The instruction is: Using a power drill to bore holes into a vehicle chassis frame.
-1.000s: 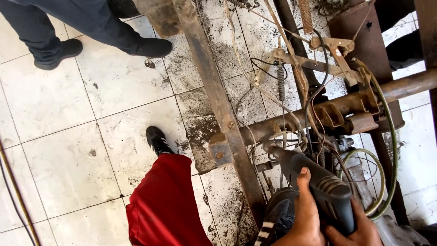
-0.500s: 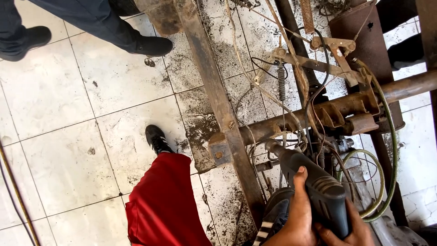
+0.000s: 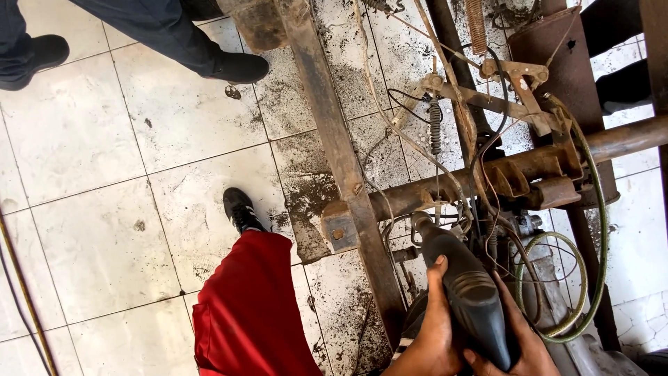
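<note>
Rusty frame [image 3: 334,132] stays the guide: both hands, left [image 3: 431,334] and right [image 3: 522,345], closed tight around the drill [image 3: 466,292], should, I judge, hold its nose square just right of that frame.

A red trouser leg [image 3: 250,313] and a black shoe [image 3: 240,209] are resting on the dirty white tiled floor [image 3: 90,230]. Another person's dark-trousered legs [image 3: 153,28] and black shoes [image 3: 240,67] are standing at the floor's far edge. A yellow hose [image 3: 24,292] is running along its left edge.
</note>
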